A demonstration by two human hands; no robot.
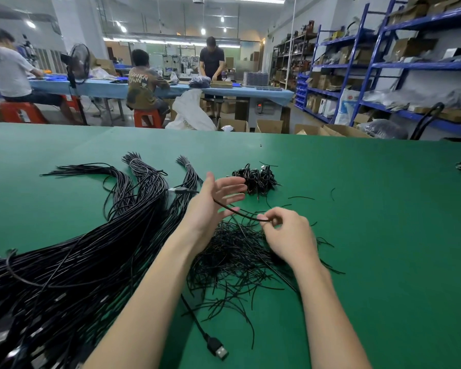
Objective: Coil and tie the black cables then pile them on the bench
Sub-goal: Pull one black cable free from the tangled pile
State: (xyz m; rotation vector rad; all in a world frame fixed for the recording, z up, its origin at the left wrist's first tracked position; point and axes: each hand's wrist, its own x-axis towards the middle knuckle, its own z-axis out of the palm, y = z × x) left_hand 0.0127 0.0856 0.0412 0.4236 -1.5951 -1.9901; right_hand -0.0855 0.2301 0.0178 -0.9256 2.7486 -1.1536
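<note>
Shirt back (pixel 141 83): we read pale block letters on the brown shirt of the seated person in the middle, perhaps "DUNKN DOWN", though the print is blurred.
Boxes, shelves, white bag: we can read no lettering there.

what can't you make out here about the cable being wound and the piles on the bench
- Head view: how the cable wraps the left hand; the palm hides it.
- The right hand fingertips cover the cable's end.
- The big cable bundle is cut by the left edge.
- The coiled pile is too small to count or see ties.
</note>
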